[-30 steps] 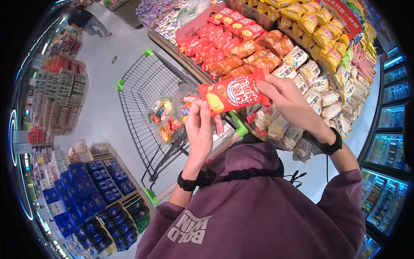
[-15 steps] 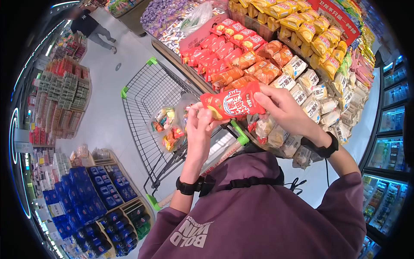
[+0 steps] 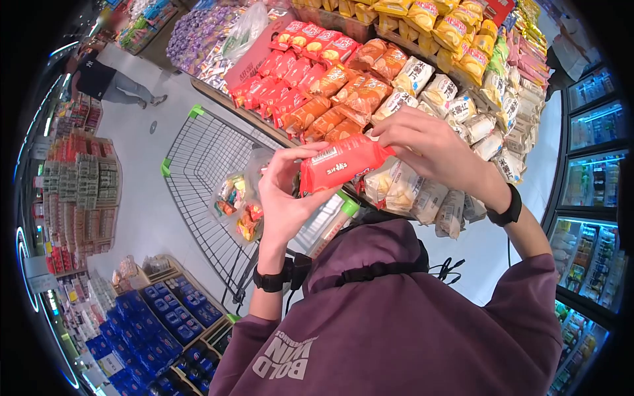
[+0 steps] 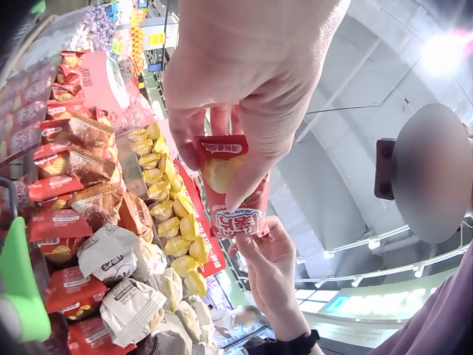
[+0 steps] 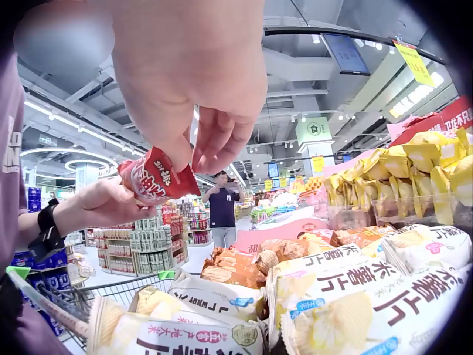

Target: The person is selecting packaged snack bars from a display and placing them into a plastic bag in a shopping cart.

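Both hands hold one small red chip packet (image 3: 343,165) above the cart handle in the head view. The left hand (image 3: 282,198) grips its left end, thumb on the near side and fingers around the far side. At the other end, the right hand (image 3: 439,152) pinches the packet's edge between thumb and fingers. In the left wrist view the packet (image 4: 225,181) shows a chip picture between the left hand's (image 4: 247,81) thumb and fingers. The right wrist view has the right hand (image 5: 196,81) pinching a corner of the packet (image 5: 155,177).
A shopping cart (image 3: 198,165) with bagged snacks (image 3: 231,195) stands at the left. Beyond the hands is a sloped display of red, orange, white and yellow packets (image 3: 452,33). Blue packs (image 3: 139,330) fill a lower-left stand; fridges (image 3: 598,171) line the right. A person (image 3: 99,79) stands upper left.
The packet has turned from its front to another printed side. The left hand has moved left and wraps further round it. The view has shifted, and the distant person appears larger.
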The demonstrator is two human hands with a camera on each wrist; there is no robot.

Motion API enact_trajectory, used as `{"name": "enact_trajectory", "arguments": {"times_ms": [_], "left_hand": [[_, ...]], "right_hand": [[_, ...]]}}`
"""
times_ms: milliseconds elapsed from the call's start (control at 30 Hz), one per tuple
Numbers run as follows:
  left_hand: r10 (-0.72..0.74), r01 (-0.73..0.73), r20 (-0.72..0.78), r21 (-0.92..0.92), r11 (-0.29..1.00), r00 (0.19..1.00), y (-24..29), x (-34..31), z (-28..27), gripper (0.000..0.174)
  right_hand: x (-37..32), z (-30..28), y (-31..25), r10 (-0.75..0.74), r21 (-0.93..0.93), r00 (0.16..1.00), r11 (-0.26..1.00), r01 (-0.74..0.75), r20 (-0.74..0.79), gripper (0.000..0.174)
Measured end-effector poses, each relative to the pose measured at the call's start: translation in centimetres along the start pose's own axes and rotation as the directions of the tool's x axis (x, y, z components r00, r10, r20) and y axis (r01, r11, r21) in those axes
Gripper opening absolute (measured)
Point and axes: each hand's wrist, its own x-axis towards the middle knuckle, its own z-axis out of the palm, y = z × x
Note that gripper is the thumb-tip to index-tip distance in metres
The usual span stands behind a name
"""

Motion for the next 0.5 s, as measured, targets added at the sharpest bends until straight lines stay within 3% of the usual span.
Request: {"name": "enact_trajectory", "arguments": {"times_ms": [100,200,300,400,500], "left_hand": [[-0.077,0.076,0.005,0.039,0.996,0.997,0.1,0.5,0.5,0.053],[-0.242,0.240,-0.033,-0.046,0.970,0.970,0.7,0.8,1.2,0.053],[-0.362,0.340,-0.083,-0.203,0.919,0.929,0.4,1.1,1.9,0.046],[-0.418,0.351,-0.122,-0.363,0.863,0.900,-0.5,1.3,2.1,0.040],[-0.481,0.382,-0.146,-0.430,0.818,0.865,-0.7,1.3,1.8,0.033]], "right_hand": [[0.1,-0.3,0.6,0.064,0.034,0.998,0.997,-0.064,-0.004,0.011],[0.2,-0.9,0.0,0.331,0.121,0.943,0.935,-0.334,0.043,0.026],[1.5,-0.5,0.3,0.127,0.042,0.983,0.992,-0.122,-0.133,0.048],[2.9,-0.6,0.2,-0.015,-0.117,0.995,0.993,0.027,0.102,0.062],[4.9,0.7,0.7,-0.070,-0.187,0.958,0.974,0.125,0.279,0.061]]}}
